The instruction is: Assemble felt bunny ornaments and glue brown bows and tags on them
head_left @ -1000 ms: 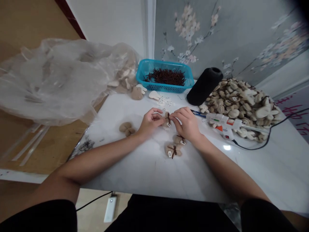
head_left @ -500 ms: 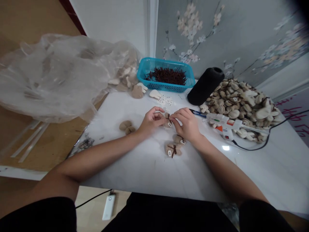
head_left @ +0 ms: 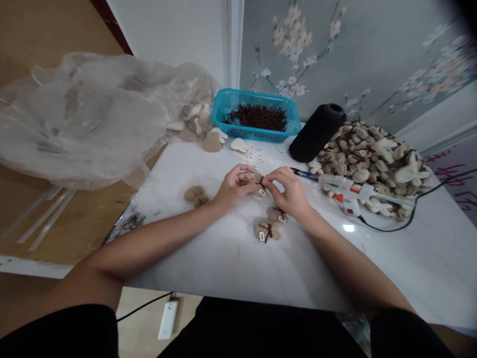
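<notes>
My landmark is the turquoise plastic basket [head_left: 219,113]. Nearer me than it, the left hand [head_left: 234,188] pinches a small beige plush piece [head_left: 258,177], and the fingertips of the right hand [head_left: 289,191] seem closed on its thin dark brown cord bow [head_left: 262,182]; I can't make out the exact contact. A tiny white printed tag [head_left: 261,192] sits on the piece's near side.

The bow worries me most: too hard a tug could skew it or pull it off, and a slack left pinch would let the plush twist along. A rubbing thumb could lift the tag.

Further from the basket, towards me, a bowed plush piece [head_left: 273,215] and a second one [head_left: 263,229] lie near the right wrist, which could shove them if it dropped. To the basket's right and nearer me, a white glue gun with an orange trigger [head_left: 346,187] lies beside a slim blue tool [head_left: 305,173]. An outward sweep might strike either, and burn the hand if the nozzle is hot; I can't tell.
</notes>
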`<move>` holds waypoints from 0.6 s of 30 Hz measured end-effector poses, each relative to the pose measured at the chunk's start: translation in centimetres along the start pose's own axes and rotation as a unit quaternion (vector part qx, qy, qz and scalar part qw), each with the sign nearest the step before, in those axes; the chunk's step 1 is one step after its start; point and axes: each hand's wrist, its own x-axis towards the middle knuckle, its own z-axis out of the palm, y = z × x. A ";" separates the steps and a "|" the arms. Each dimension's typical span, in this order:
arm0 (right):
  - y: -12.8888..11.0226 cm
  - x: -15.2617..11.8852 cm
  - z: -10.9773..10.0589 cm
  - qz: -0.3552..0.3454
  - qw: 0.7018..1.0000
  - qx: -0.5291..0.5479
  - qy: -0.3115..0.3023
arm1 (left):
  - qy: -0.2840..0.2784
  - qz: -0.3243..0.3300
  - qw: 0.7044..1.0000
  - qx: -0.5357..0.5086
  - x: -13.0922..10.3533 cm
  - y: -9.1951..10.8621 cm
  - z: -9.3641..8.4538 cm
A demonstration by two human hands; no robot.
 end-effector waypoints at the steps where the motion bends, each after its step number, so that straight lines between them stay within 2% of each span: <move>1: -0.2 0.0 -0.2 0.008 1.000 0.011 -0.003 | -0.004 0.001 1.000 -0.002 0.0 0.0 0.0; 5: -1.4 0.0 -1.9 0.110 0.989 0.095 0.021 | -0.034 -0.002 0.999 0.010 -0.4 0.3 0.1; 9: -2.0 -0.8 -3.6 0.220 0.954 0.190 0.071 | -0.060 0.000 0.998 0.035 -1.0 0.7 0.3; 12: -1.8 -1.7 -3.7 0.283 0.921 0.268 0.006 | -0.090 0.013 0.994 0.054 -1.7 1.0 0.6; 15: -1.5 -2.4 -3.0 0.325 0.872 0.359 -0.080 | -0.119 0.022 0.989 0.085 -2.4 1.3 1.0; 18: -1.4 -2.8 -2.6 0.343 0.837 0.415 -0.099 | -0.123 0.025 0.984 0.128 -2.8 1.5 1.2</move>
